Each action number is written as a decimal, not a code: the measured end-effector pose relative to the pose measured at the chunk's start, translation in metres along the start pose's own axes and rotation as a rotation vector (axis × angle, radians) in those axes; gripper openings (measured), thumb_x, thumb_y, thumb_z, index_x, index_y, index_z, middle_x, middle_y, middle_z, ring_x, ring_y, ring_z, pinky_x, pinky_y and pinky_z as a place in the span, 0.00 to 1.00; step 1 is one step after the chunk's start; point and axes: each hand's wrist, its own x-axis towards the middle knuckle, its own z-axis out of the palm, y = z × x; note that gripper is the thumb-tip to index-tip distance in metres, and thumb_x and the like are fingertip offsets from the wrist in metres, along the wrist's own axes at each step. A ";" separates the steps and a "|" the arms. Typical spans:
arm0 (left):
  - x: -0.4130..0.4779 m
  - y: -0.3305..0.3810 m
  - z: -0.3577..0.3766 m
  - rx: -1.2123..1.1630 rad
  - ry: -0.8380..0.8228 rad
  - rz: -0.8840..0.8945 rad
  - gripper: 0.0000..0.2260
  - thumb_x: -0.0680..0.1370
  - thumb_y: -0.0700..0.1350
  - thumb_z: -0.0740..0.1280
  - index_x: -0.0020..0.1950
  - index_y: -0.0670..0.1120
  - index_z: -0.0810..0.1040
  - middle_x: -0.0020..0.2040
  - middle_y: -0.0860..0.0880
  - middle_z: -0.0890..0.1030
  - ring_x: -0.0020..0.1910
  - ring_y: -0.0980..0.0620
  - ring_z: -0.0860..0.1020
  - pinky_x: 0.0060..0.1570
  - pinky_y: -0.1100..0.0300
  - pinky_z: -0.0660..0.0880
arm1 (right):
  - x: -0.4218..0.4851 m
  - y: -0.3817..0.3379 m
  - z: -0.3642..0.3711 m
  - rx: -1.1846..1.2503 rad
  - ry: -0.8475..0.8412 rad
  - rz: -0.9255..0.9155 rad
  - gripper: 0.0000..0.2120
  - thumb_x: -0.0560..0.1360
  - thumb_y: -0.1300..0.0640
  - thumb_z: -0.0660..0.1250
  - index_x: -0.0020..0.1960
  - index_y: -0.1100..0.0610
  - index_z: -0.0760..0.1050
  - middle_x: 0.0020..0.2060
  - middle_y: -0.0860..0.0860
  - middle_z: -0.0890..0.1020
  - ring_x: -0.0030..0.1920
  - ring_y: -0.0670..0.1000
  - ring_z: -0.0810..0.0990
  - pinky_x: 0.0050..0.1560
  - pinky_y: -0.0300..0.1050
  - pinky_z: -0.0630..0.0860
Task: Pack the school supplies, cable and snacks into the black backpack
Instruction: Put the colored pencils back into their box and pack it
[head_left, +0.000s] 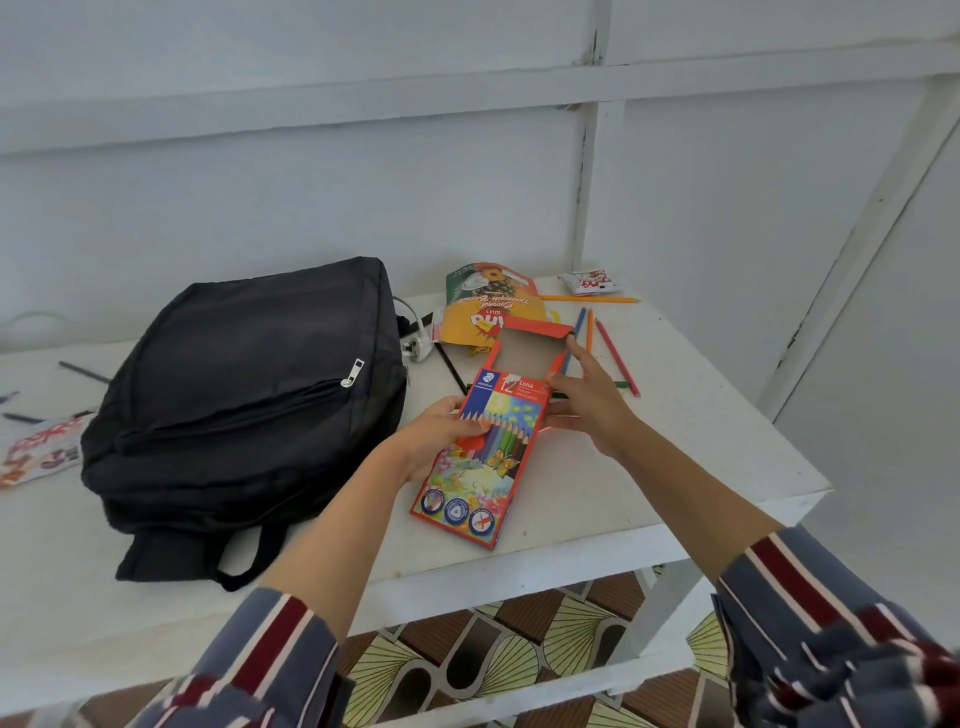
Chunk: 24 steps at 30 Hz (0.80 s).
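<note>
Black fabric backpack (244, 395) lies flat on white table (675, 457), and its zip looks closed. Left hand (441, 436) grips orange cardboard coloured-pencil box (488, 447) by its side, with the flap open. Right hand (587, 400) at box mouth, fingers spread; cannot tell if it's pinching anything. Loose coloured pencils (608, 353) lie just beyond. Step is probably refilling the box. Next: slide loose pencils in, close flap, unzip bag.
</note>
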 end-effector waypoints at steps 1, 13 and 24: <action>-0.001 0.001 0.000 0.000 -0.011 -0.003 0.18 0.76 0.40 0.67 0.63 0.43 0.66 0.54 0.42 0.80 0.44 0.46 0.81 0.47 0.51 0.78 | 0.001 0.000 0.000 0.014 0.000 -0.013 0.30 0.78 0.59 0.62 0.75 0.45 0.53 0.40 0.54 0.81 0.37 0.50 0.82 0.29 0.41 0.79; 0.000 0.013 -0.002 0.081 0.081 0.025 0.14 0.79 0.49 0.63 0.62 0.45 0.68 0.47 0.48 0.80 0.45 0.52 0.78 0.49 0.58 0.74 | 0.014 -0.004 0.002 -0.104 -0.085 -0.043 0.24 0.77 0.64 0.63 0.70 0.52 0.60 0.39 0.57 0.80 0.40 0.53 0.81 0.45 0.50 0.79; 0.017 0.014 -0.008 -0.034 0.367 0.197 0.20 0.81 0.37 0.57 0.72 0.48 0.60 0.48 0.47 0.76 0.40 0.54 0.76 0.35 0.61 0.74 | 0.012 0.004 0.028 -0.307 -0.218 -0.041 0.26 0.76 0.64 0.65 0.71 0.58 0.62 0.50 0.62 0.78 0.46 0.51 0.78 0.38 0.40 0.78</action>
